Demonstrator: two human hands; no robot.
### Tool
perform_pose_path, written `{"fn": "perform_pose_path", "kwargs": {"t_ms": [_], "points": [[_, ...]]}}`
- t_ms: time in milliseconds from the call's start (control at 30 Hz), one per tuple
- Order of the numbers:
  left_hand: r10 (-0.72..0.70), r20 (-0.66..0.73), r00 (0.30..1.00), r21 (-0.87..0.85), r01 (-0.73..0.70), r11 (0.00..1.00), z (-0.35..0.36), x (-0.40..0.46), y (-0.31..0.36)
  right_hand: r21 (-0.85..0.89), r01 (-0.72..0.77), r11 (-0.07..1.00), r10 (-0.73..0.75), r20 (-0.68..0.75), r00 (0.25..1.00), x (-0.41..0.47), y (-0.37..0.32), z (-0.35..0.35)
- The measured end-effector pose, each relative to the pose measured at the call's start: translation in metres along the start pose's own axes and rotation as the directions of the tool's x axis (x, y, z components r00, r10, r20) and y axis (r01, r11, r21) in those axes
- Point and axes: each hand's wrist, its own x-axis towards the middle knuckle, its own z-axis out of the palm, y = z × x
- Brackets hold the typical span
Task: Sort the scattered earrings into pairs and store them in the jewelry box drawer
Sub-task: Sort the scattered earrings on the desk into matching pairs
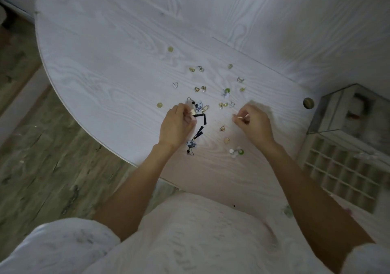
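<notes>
Earrings [211,96] scattered across the middle of a pale wood-grain worktop [105,62], mostly small gold and silver pieces, a few with green beads. Two long blue-and-white earrings with black tassels: one [198,107] just beyond the left hand, the other [191,144] beside the left wrist, tassel pointing away from the person. A green-and-white beaded earring [236,151] near the right forearm; a similar one [226,92] farther out. Small gold pieces [222,128] lying between the two hands.

Left hand [178,124] curled, fingertips pinching a small pale gold piece [192,111] above the black tassel strips. Right hand [252,122] likewise curled, thumb and fingers pinching a thin light-coloured bit [242,117], too small and blurred to identify further. Both hands raised just over the worktop, well apart from each other.

Jewelry box [346,109] at the right edge of the worktop, mirrored or glass-sided, blurred. Drawer [341,168] pulled out toward the person, divided into a grid of small compartments; contents not discernible. A round brass-coloured disc [308,103] on the worktop just left of the box.

Wood-pattern floor [31,147] to the left. Light clothing [190,242] in the foreground.
</notes>
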Motion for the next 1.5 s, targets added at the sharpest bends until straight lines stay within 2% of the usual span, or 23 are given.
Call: {"fn": "perform_pose_path", "kwargs": {"t_ms": [133, 267, 400, 600, 700, 833, 967, 1067, 1200, 1300, 1400, 1500], "points": [[0.011, -0.042, 0.999, 0.008, -0.011, 1.000, 0.000, -0.004, 0.004, -0.115, 0.034, 0.993, -0.027, 0.060, 0.998, 0.001, 0.001, -0.005], [0.032, -0.007, 0.999, 0.070, -0.032, 0.997, 0.000, -0.009, 0.004, -0.231, 0.085, 0.969, -0.074, 0.053, 0.996, -0.001, -0.004, -0.004], [-0.017, 0.004, 1.000, 0.062, 0.016, 0.998, 0.002, -0.006, 0.008, -0.230, 0.090, 0.969, -0.064, 0.119, 0.991, -0.002, -0.015, 0.005], [-0.069, 0.007, 0.998, 0.014, 0.068, 0.998, -0.005, -0.009, 0.006, -0.242, 0.026, 0.970, -0.008, 0.074, 0.997, -0.006, -0.018, 0.011], [-0.102, -0.009, 0.995, -0.041, 0.101, 0.994, -0.010, -0.013, 0.006, -0.298, 0.058, 0.953, -0.046, 0.046, 0.998, -0.012, -0.017, 0.014], [-0.047, -0.068, 0.997, -0.193, 0.033, 0.981, -0.021, -0.023, 0.016, -0.125, 0.118, 0.985, -0.122, -0.020, 0.992, -0.027, -0.021, 0.017], [0.073, -0.091, 0.993, -0.324, -0.098, 0.941, -0.017, -0.051, 0.044, 0.131, 0.056, 0.990, -0.043, -0.096, 0.994, -0.055, -0.024, 0.006], [0.159, -0.024, 0.987, -0.353, -0.157, 0.922, 0.003, -0.077, 0.066, 0.260, -0.017, 0.965, 0.046, -0.104, 0.994, -0.088, -0.013, -0.004], [0.184, 0.194, 0.963, -0.343, -0.109, 0.933, 0.051, -0.120, 0.089, 0.384, -0.139, 0.913, 0.186, -0.088, 0.979, -0.151, 0.017, -0.017], [0.225, 0.328, 0.917, -0.285, -0.132, 0.950, 0.090, -0.156, 0.107, 0.381, -0.223, 0.897, 0.273, -0.081, 0.958, -0.204, 0.050, -0.024], [0.230, 0.410, 0.883, -0.237, -0.141, 0.961, 0.119, -0.187, 0.119, 0.382, -0.286, 0.879, 0.346, -0.095, 0.934, -0.251, 0.083, -0.027], [0.219, 0.458, 0.862, -0.118, -0.185, 0.976, 0.140, -0.209, 0.126, 0.338, -0.383, 0.859, 0.449, -0.140, 0.882, -0.287, 0.112, -0.030]]}}
